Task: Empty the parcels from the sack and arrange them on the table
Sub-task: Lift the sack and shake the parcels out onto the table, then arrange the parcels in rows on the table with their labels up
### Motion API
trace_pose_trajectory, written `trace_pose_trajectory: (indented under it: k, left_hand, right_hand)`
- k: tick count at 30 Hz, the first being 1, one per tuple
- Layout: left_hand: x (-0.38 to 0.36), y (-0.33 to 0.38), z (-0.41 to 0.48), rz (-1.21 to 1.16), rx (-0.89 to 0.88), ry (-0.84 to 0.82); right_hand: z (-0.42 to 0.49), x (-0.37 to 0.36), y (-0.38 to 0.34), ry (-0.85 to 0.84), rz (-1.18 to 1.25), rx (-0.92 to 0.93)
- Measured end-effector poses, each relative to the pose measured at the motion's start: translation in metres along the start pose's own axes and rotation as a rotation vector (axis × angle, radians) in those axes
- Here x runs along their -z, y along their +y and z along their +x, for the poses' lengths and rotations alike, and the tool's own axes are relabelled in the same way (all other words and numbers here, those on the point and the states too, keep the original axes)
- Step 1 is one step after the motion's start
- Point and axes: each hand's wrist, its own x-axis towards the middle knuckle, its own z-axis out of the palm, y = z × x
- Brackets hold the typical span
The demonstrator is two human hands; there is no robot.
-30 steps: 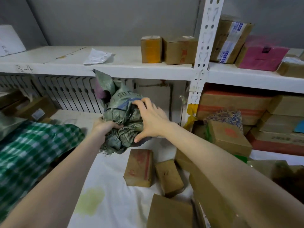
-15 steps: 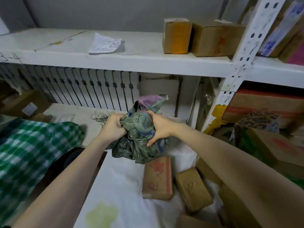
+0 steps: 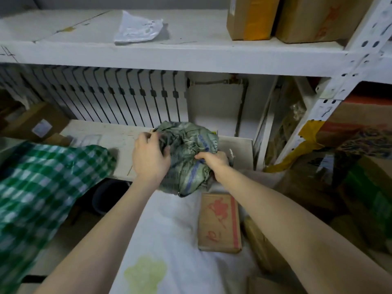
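Sack (image 3: pixel 187 153) crumpled into a ball, no clear long axis, held above the table's (image 3: pixel 169 230) far edge | your left hand (image 3: pixel 149 159) clamps its left side | your right hand (image 3: pixel 214 162) grips its lower right | parcel (image 3: pixel 219 222) lies flat, long axis pointing away from you.

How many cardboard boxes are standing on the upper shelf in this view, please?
2, both at the right end of the upper shelf: the box with yellow tape and, touching it on the right, the larger box with orange markings. Others may sit beyond the upright, out of view.
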Motion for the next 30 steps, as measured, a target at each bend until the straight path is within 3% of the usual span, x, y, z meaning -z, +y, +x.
trace_pose_trajectory:
  k: [3, 5, 8, 10, 13, 17, 21, 24, 30]
  left_hand:
    - [-0.012, 0.01, -0.016, 0.02, 0.026, -0.091]
    - [-0.023, 0.014, -0.022, 0.089, 0.101, -0.267]
    - [-0.04, 0.007, -0.025, 0.22, 0.215, -0.603]
    - [-0.054, -0.002, -0.028, 0.233, 0.277, -0.707]
    - [-0.069, -0.011, -0.034, 0.17, 0.305, -0.683]
    - [-0.073, -0.013, -0.039, 0.169, 0.31, -0.649]
    - [-0.073, 0.0, -0.053, 0.216, 0.295, -0.54]
    - [-0.075, 0.011, -0.061, 0.245, 0.115, -0.474]
    - [-0.066, 0.013, -0.046, 0.008, 0.156, -0.822]
  right_hand:
    - [-0.002, -0.006, 0.005, -0.003, 0.213, -0.14]
    - [-0.002, -0.013, 0.013, -0.02, 0.22, -0.2]
    - [-0.007, -0.012, 0.032, -0.172, 0.049, -0.313]
    - [-0.007, -0.008, 0.044, -0.332, -0.105, -0.335]
    - [-0.008, 0.001, 0.042, -0.377, -0.328, -0.189]
    - [-0.028, 0.032, 0.05, 0.052, -0.826, 0.173]
    - [-0.072, 0.032, 0.084, -0.105, -1.22, 0.028]
    - [-0.082, 0.022, 0.103, -0.209, -1.254, -0.023]
    - [-0.094, 0.017, 0.107, -0.149, -1.228, 0.066]
